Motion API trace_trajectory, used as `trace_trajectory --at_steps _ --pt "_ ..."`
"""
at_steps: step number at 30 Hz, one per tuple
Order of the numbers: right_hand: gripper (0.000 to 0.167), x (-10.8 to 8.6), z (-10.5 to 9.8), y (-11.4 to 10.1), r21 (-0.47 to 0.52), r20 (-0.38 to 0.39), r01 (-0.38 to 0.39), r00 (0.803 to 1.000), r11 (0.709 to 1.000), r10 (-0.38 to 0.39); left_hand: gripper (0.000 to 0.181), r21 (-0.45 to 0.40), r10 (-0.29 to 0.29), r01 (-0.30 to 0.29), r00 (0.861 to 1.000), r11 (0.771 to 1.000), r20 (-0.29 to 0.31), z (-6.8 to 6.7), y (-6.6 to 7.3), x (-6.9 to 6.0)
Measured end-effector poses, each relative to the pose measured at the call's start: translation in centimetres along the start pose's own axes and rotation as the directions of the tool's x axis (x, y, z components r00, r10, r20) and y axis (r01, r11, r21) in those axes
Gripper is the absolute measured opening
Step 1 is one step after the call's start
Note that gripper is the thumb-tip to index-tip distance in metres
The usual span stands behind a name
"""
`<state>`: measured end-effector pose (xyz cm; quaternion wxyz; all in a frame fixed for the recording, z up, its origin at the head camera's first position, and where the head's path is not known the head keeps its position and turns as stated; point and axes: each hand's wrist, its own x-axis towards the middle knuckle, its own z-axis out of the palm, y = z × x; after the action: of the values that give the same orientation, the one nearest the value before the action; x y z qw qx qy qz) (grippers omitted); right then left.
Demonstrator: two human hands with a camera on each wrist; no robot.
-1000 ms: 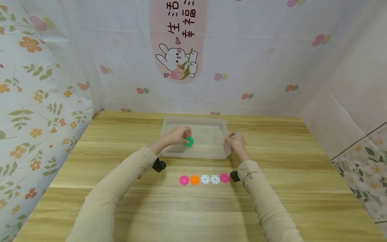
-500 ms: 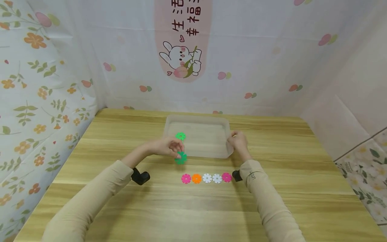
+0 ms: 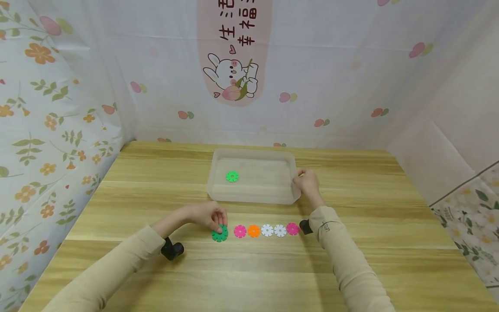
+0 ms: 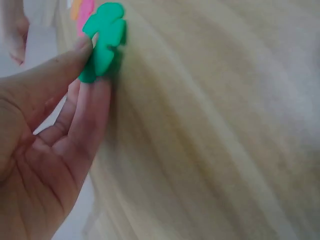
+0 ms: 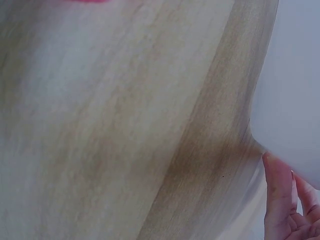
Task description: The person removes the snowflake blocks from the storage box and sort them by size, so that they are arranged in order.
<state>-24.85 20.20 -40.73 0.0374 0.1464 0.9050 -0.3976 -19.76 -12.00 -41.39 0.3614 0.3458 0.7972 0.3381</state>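
Observation:
My left hand (image 3: 205,215) pinches a dark green snowflake disc (image 3: 219,234) between thumb and fingers, low over the table at the left end of a row of discs. Up close in the left wrist view, the notched edge of this green disc (image 4: 106,42) shows beyond the thumb. The row runs from a pink disc (image 3: 239,231) through an orange disc (image 3: 254,231) and two white discs (image 3: 267,230) to another pink disc (image 3: 292,229). At the right side of a translucent tray (image 3: 249,199), my right hand (image 3: 308,184) holds its wall; the right wrist view shows the fingers (image 5: 278,185) against it.
Inside the tray lies a light green disc (image 3: 232,176). The wooden table (image 3: 249,273) extends to a patterned cloth backdrop (image 3: 331,86). Black wrist cameras (image 3: 173,249) sit under both forearms.
My left hand has carried the dark green disc out of the tray, toward me and left, down to the row's left end. The right hand stays at the tray's side.

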Motion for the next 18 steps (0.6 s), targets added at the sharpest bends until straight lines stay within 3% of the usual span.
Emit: trace_trajectory --at_steps 7,12,15,18 --pt "0.011 0.1 0.0 0.1 0.005 0.003 0.008 1.0 1.0 -0.008 0.015 0.087 -0.001 0.008 0.996 0.996 -0.084 0.7 0.5 0.0" --pt "0.011 0.3 -0.2 0.1 0.007 0.002 0.024 1.0 1.0 -0.024 0.016 0.136 0.066 -0.052 0.993 0.989 -0.101 0.5 0.5 0.1" --pt "0.01 0.3 -0.2 0.2 0.001 -0.003 0.043 0.999 0.999 -0.043 0.015 0.138 0.118 -0.096 0.981 0.986 -0.157 -0.2 0.8 0.5" --pt "0.009 0.2 0.0 0.3 -0.003 -0.002 0.052 0.999 0.999 -0.052 0.015 0.11 0.138 -0.113 0.957 0.988 -0.255 -1.7 1.3 1.5"
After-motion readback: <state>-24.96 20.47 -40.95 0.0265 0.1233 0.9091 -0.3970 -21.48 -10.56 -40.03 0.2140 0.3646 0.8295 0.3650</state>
